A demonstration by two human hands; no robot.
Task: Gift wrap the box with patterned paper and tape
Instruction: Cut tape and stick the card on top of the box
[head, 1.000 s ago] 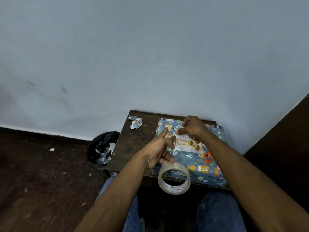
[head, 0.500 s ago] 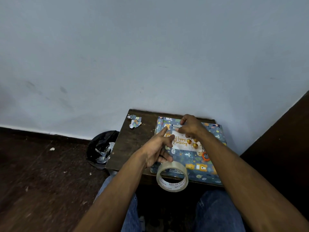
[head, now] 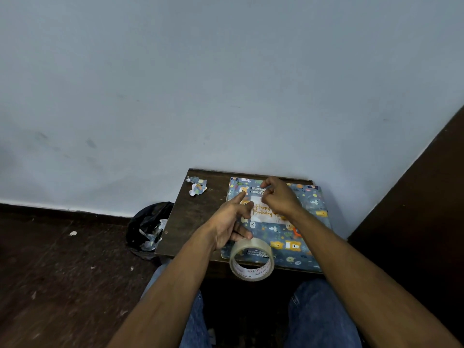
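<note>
Bare table left of wrapped box; paper scrap at far corner.

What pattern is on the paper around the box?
Blue wrapping paper printed with small cartoon animals in orange, yellow and white, plus green leaves; seen in the head view, the only one.

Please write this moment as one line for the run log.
left hand: holds tape roll | right hand: pinches tape at card | wrapped box: on table

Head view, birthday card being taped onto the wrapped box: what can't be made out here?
- Happy Birthday card: right part hidden by the right hand.
- Tape strip at the card's top: too small and clear to see; the right hand's fingers cover that spot.
- Tape roll: how the left hand holds it is hidden behind the palm.
- Bin: contents too dark.
</note>
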